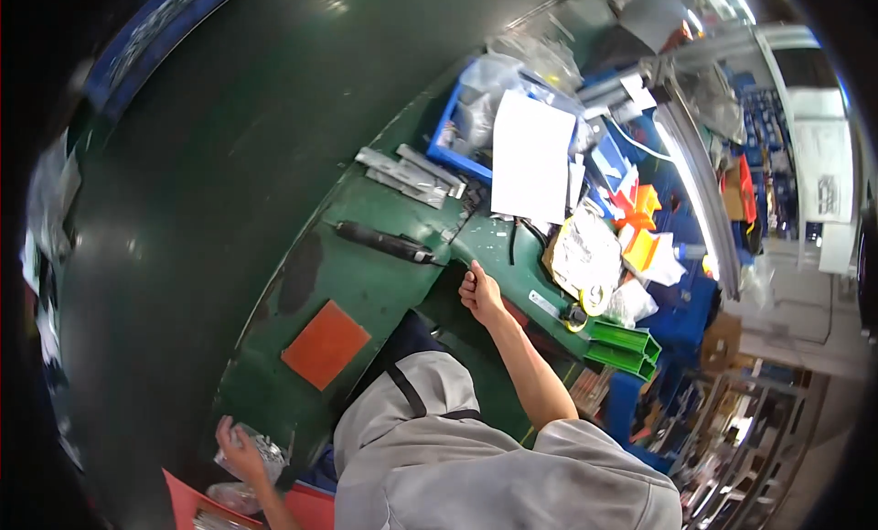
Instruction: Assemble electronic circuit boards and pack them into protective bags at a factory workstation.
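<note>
My right hand is closed at the edge of the green work surface, thumb uppermost. Whatever its fingers pinch, if anything, is too small to make out. Just left of it lies a black electric screwdriver, its tip pointing toward the hand but apart from it. Low at the left, my left hand reaches over a clear plastic bag of small metallic parts. Its fingers are apart, and nothing shows in them. An orange-red square pad lies flat on the green surface between the two hands.
Grey metal bars lie beyond the screwdriver. A blue bin of bagged parts has a white sheet over it. At right are a green ridged holder, yellow tape and orange bins. A red bin stands lower left.
</note>
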Demonstrator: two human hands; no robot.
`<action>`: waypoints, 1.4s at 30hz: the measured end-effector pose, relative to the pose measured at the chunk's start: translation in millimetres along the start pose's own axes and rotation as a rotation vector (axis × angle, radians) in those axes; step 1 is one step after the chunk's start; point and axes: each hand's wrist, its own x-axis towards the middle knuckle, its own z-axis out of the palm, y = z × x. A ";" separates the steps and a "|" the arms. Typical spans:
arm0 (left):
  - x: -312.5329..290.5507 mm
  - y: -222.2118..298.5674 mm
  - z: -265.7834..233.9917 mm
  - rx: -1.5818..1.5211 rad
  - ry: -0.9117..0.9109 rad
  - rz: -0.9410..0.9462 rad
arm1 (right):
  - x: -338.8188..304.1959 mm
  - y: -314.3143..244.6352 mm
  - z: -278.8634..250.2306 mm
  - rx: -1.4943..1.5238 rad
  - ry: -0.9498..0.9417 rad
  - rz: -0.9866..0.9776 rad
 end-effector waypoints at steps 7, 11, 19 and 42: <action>37.7 129.0 45.9 -0.001 -0.236 0.086 | 12.0 -23.0 -65.3 0.210 0.110 -0.002; 48.7 160.7 61.9 0.020 -0.322 0.102 | 9.4 -22.9 -111.9 0.323 0.198 -0.027; 68.9 202.3 79.5 0.000 -0.409 0.134 | 17.7 -26.4 -162.8 0.548 0.385 -0.132; 48.6 198.6 72.5 -0.046 -0.533 -0.027 | 99.4 -60.6 36.0 0.533 0.037 -0.172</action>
